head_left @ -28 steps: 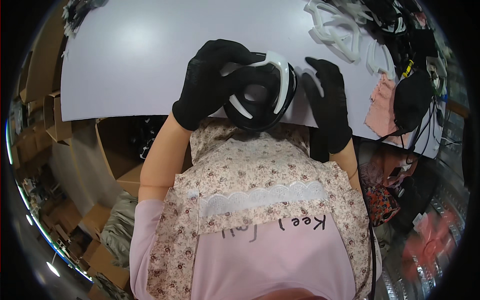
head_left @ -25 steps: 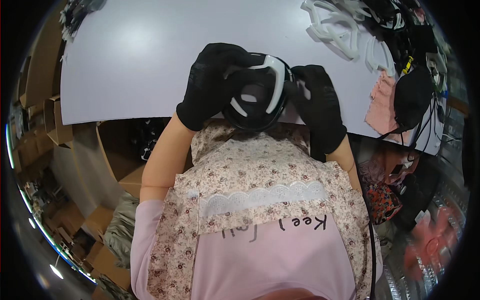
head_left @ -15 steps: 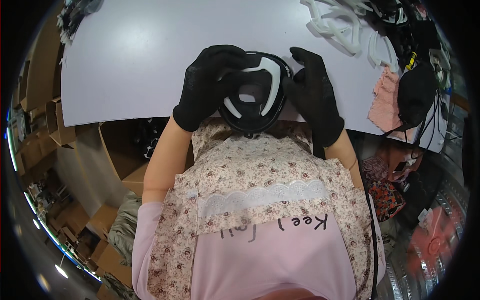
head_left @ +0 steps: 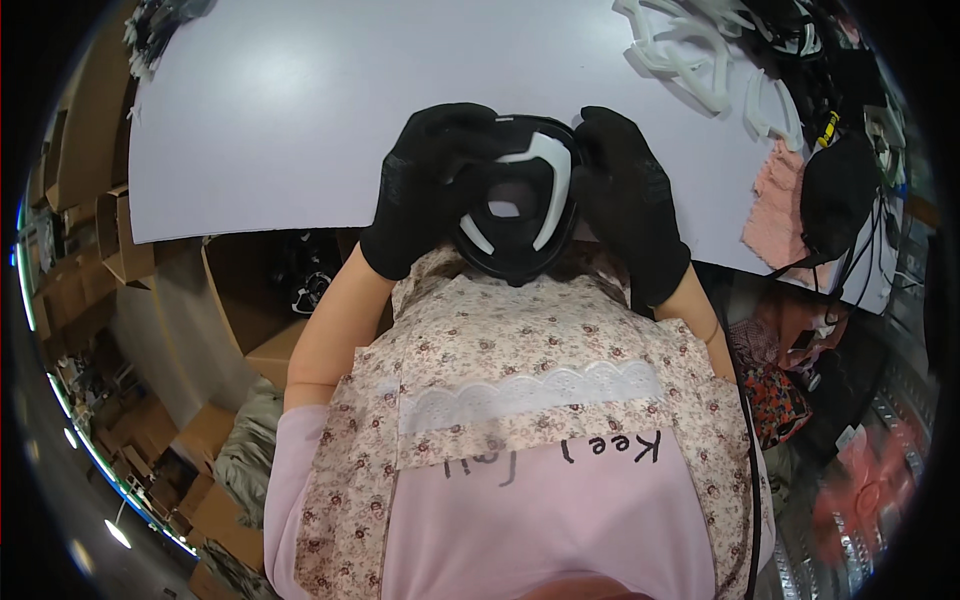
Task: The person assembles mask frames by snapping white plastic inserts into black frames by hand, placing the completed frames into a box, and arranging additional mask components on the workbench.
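A black rounded shell-like piece is held at the table's near edge, its lower end over my lap. Set in it is a white curved frame, with a pale opening showing through the middle. My left hand, in a black glove, is wrapped round the left side of the shell, its fingers reaching over the upper rim and inside. The black-gloved right hand presses its bent fingers and thumb against the right rim. Where both sets of fingertips meet the shell is partly hidden.
On the pale table, several white frames lie at the far right. Nearby are a pink cloth and a black pouch-like item with cords. An open cardboard box with black-and-white parts stands below the table's left edge.
The shell has shifted slightly right and nearer to me, with both hands following. My right fingers, apart from the rim before, have closed in on it.
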`<state>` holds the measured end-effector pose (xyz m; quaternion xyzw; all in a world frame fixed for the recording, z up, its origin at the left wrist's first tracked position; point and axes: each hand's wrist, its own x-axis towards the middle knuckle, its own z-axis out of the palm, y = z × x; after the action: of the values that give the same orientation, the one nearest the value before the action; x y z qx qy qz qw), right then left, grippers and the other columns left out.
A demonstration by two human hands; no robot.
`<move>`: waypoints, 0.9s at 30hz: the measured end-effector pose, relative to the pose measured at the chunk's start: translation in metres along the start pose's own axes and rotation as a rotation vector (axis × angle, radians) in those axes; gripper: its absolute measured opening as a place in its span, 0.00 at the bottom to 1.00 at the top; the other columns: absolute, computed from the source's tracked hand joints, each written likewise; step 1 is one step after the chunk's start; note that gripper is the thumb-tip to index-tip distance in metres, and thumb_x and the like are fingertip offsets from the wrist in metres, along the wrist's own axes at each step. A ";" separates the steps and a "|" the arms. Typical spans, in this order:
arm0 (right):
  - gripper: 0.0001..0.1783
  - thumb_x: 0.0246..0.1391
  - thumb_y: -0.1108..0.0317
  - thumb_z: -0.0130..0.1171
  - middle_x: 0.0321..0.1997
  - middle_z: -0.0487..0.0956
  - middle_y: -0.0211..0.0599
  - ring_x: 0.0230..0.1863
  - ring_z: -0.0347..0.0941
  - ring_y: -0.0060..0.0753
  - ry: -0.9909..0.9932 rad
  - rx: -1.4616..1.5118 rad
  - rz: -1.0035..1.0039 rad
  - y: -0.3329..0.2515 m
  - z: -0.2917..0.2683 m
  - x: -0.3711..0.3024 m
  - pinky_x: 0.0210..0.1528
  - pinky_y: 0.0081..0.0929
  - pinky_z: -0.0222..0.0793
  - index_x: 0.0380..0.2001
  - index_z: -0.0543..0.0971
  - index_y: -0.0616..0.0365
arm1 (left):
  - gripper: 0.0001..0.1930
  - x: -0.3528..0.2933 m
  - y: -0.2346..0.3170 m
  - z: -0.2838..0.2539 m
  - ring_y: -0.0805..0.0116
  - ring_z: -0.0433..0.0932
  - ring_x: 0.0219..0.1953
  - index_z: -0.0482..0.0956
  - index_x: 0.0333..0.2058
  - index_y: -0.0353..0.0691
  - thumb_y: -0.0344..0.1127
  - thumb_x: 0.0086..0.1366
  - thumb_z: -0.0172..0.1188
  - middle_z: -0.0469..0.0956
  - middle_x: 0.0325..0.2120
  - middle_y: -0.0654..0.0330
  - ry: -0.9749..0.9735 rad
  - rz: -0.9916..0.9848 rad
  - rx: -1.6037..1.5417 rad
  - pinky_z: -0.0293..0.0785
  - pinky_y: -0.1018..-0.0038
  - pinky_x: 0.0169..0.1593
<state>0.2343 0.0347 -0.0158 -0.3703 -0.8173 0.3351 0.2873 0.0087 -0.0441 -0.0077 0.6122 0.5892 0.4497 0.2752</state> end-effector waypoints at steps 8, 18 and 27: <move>0.18 0.59 0.71 0.58 0.43 0.79 0.42 0.46 0.76 0.44 -0.092 0.358 0.350 -0.017 -0.008 0.010 0.50 0.34 0.74 0.52 0.74 0.61 | 0.12 -0.016 0.013 0.010 0.62 0.81 0.48 0.83 0.39 0.36 0.22 0.54 0.70 0.78 0.47 0.56 0.058 -0.057 -0.133 0.83 0.69 0.50; 0.19 0.58 0.68 0.63 0.49 0.78 0.41 0.50 0.75 0.37 -0.165 0.355 0.103 -0.019 0.009 0.005 0.53 0.32 0.72 0.51 0.75 0.61 | 0.12 -0.023 0.030 -0.001 0.63 0.81 0.46 0.85 0.37 0.36 0.23 0.51 0.70 0.79 0.45 0.55 0.047 0.072 0.214 0.82 0.72 0.46; 0.28 0.52 0.59 0.69 0.47 0.78 0.38 0.49 0.75 0.30 -0.252 0.658 0.408 -0.030 -0.001 0.002 0.53 0.29 0.72 0.52 0.72 0.60 | 0.27 -0.035 0.034 -0.006 0.60 0.73 0.57 0.73 0.55 0.38 0.33 0.57 0.70 0.75 0.52 0.54 0.163 -0.046 0.083 0.73 0.66 0.59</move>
<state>0.2217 0.0219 0.0080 -0.3690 -0.6051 0.6716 0.2158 0.0233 -0.0842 0.0169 0.5709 0.6417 0.4667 0.2109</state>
